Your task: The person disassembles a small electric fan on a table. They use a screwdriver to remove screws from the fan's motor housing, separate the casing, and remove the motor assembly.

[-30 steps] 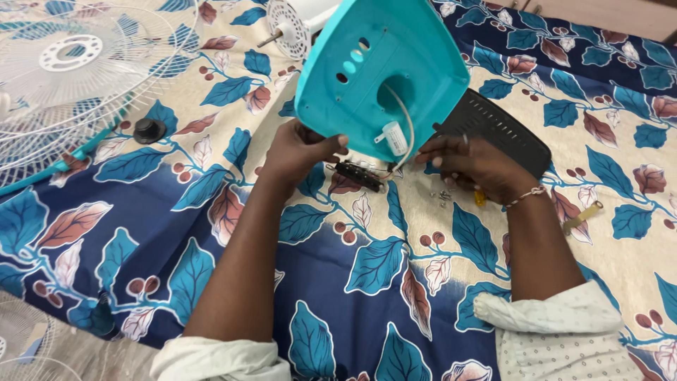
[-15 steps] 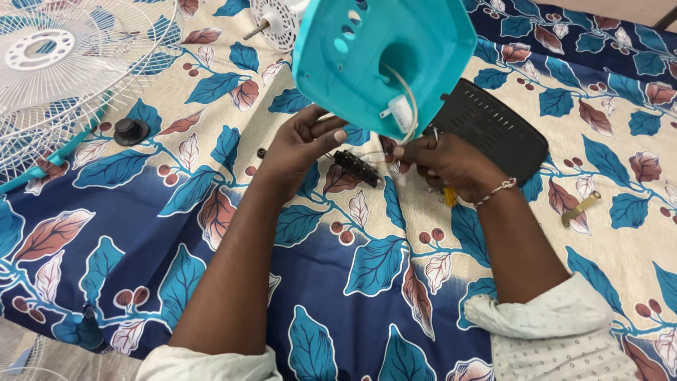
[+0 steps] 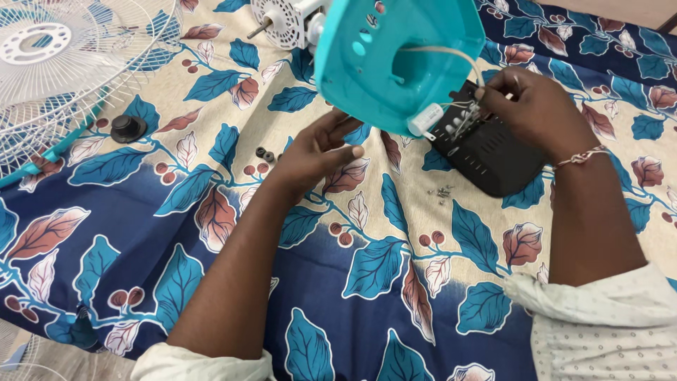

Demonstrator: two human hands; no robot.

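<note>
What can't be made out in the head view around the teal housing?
- Right hand fingertips: buried in wires beside the white capacitor; grip unclear.
- Left hand: fingertips tucked under the teal housing.
- Black panel: partly covered by hand and housing.
- Small screws: too small to count.
- Fan grille: cut by frame edge.

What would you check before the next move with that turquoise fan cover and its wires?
1. Right hand pinching the thin wires: ok.
2. Left hand gripping the turquoise cover: not ok, fingers open beside its lower edge.
3. White capacitor attached to wiring: cannot tell.
4. Loose screws together on the cloth: ok.
5. Black panel lying flat under the wires: ok.
</note>
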